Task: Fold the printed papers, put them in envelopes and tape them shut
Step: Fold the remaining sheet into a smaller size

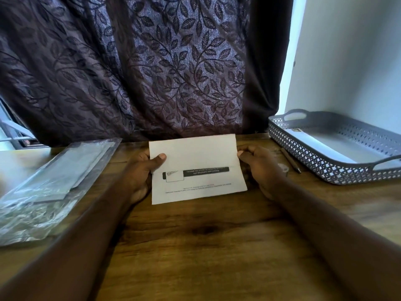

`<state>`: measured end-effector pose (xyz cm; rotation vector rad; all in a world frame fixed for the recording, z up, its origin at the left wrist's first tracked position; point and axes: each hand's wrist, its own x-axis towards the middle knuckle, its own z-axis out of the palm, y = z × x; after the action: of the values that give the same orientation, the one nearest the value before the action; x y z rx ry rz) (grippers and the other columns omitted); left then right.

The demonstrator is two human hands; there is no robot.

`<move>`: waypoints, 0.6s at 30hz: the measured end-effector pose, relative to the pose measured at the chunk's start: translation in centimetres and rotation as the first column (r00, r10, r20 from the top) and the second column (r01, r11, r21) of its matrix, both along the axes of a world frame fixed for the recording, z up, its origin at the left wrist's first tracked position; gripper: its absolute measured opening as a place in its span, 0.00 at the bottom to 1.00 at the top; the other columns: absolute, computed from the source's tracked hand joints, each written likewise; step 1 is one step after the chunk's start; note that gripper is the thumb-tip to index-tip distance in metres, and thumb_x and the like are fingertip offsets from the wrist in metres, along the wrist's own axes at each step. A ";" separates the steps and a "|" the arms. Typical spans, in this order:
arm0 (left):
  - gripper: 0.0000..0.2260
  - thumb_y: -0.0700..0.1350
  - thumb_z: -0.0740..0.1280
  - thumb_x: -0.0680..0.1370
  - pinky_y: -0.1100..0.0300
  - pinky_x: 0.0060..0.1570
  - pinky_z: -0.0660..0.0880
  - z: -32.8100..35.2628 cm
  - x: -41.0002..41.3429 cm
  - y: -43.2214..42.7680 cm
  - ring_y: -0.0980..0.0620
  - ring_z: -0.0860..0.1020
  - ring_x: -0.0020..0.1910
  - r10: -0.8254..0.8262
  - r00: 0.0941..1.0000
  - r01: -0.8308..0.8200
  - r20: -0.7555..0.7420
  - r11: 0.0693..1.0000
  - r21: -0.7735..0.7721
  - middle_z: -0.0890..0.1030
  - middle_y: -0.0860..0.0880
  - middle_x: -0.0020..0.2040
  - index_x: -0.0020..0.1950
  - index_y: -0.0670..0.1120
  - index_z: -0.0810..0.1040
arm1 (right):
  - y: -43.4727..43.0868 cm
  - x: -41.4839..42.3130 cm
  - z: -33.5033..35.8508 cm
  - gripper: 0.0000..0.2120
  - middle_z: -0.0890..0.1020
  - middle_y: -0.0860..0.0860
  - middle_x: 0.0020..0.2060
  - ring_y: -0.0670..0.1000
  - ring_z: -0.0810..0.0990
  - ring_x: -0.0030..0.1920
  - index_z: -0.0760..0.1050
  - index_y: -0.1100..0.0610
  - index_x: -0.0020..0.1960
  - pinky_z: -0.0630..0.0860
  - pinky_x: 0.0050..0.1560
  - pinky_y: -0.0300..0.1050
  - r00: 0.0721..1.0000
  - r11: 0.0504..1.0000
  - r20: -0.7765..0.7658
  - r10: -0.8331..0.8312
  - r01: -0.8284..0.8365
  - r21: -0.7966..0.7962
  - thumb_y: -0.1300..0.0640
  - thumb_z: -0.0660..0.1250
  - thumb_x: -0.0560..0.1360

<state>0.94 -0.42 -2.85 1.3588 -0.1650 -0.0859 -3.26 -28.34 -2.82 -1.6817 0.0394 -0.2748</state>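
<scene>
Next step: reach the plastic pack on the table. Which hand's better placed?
Left, probably. The plastic pack lies on the left of the table, just outside the left hand. The right hand would have to cross over the folded paper, whose right edge it pinches.

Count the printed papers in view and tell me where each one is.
1: the printed paper, partly folded, gripped by the left hand and right hand above the table. The tray may hide more.

A home room: a wooden desk (195, 246) stands against a leaf-patterned curtain (141, 61) at a window.
</scene>
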 end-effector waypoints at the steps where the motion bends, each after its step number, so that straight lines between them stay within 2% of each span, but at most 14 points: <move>1: 0.10 0.38 0.62 0.82 0.49 0.46 0.83 0.1 0.1 0.1 0.43 0.84 0.53 0.021 1.000 -0.022 -0.010 0.999 -0.037 0.85 0.42 0.55 0.61 0.42 0.78 | 0.0 0.0 0.1 0.09 0.86 0.53 0.38 0.50 0.84 0.33 0.78 0.59 0.55 0.79 0.31 0.45 0.999 0.999 -0.031 0.029 -0.028 0.042 0.60 0.59 0.84; 3: 0.12 0.38 0.62 0.82 0.48 0.46 0.83 0.3 0.4 0.3 0.43 0.83 0.54 0.046 0.998 -0.048 -0.032 0.995 -0.087 0.84 0.42 0.56 0.64 0.42 0.77 | -0.1 0.1 0.0 0.09 0.87 0.55 0.44 0.52 0.87 0.39 0.77 0.59 0.58 0.83 0.37 0.49 0.996 0.997 -0.035 0.077 -0.076 0.025 0.65 0.61 0.82; 5: 0.12 0.38 0.62 0.82 0.48 0.45 0.83 0.3 0.5 0.3 0.43 0.83 0.55 0.059 0.997 -0.063 -0.041 0.993 -0.104 0.84 0.42 0.57 0.65 0.42 0.77 | -0.3 0.0 -0.1 0.17 0.87 0.54 0.51 0.52 0.87 0.48 0.76 0.55 0.62 0.84 0.43 0.50 0.987 0.984 -0.017 0.158 -0.159 -0.083 0.71 0.66 0.77; 7: 0.12 0.38 0.62 0.82 0.48 0.45 0.83 0.3 0.6 0.3 0.43 0.83 0.55 0.085 0.995 -0.089 -0.048 0.992 -0.093 0.84 0.42 0.57 0.64 0.42 0.77 | -0.4 -0.1 -0.1 0.25 0.86 0.53 0.55 0.53 0.86 0.53 0.74 0.52 0.64 0.84 0.45 0.49 0.964 0.959 -0.013 0.265 -0.265 -0.104 0.76 0.67 0.74; 9: 0.11 0.38 0.62 0.82 0.48 0.46 0.82 0.2 0.7 0.4 0.43 0.83 0.55 0.119 0.992 -0.122 -0.045 0.991 -0.055 0.84 0.42 0.57 0.63 0.43 0.77 | -0.5 -0.2 -0.1 0.26 0.86 0.55 0.56 0.55 0.86 0.54 0.73 0.52 0.65 0.84 0.47 0.51 0.945 0.945 0.000 0.328 -0.328 -0.004 0.75 0.66 0.74; 11: 0.12 0.39 0.61 0.83 0.46 0.48 0.82 0.1 0.8 0.6 0.42 0.83 0.55 0.131 0.991 -0.131 -0.028 0.991 0.003 0.84 0.42 0.57 0.65 0.43 0.76 | -0.5 -0.3 0.2 0.21 0.86 0.57 0.55 0.58 0.85 0.54 0.73 0.55 0.67 0.83 0.51 0.56 0.941 0.935 0.007 0.339 -0.338 0.111 0.69 0.66 0.77; 13: 0.12 0.40 0.62 0.83 0.45 0.50 0.81 0.0 0.9 0.7 0.41 0.83 0.55 0.131 0.991 -0.130 0.000 0.989 0.065 0.83 0.42 0.58 0.66 0.43 0.76 | -0.7 -0.4 0.3 0.17 0.86 0.58 0.55 0.60 0.85 0.55 0.74 0.56 0.68 0.82 0.52 0.60 0.946 0.936 0.010 0.324 -0.323 0.137 0.63 0.65 0.79; 15: 0.11 0.40 0.62 0.83 0.46 0.51 0.81 -0.1 0.8 0.6 0.43 0.83 0.54 0.133 0.991 -0.135 0.027 0.986 0.093 0.84 0.42 0.57 0.64 0.44 0.76 | -0.8 -0.3 0.3 0.17 0.85 0.60 0.54 0.63 0.83 0.54 0.75 0.55 0.67 0.81 0.54 0.64 0.951 0.939 0.015 0.310 -0.309 0.150 0.65 0.60 0.81; 18: 0.09 0.40 0.61 0.83 0.50 0.45 0.82 0.0 0.6 0.3 0.45 0.84 0.51 0.131 0.991 -0.134 0.040 0.988 0.080 0.85 0.45 0.54 0.60 0.47 0.78 | -1.0 -0.1 0.3 0.25 0.85 0.61 0.54 0.65 0.84 0.54 0.73 0.56 0.69 0.79 0.57 0.66 0.949 0.936 0.015 0.314 -0.312 0.162 0.72 0.53 0.77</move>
<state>1.56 -0.17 -2.83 1.4511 -0.1008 0.0435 -3.34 -29.29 -2.51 -1.5000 -0.1933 -0.0201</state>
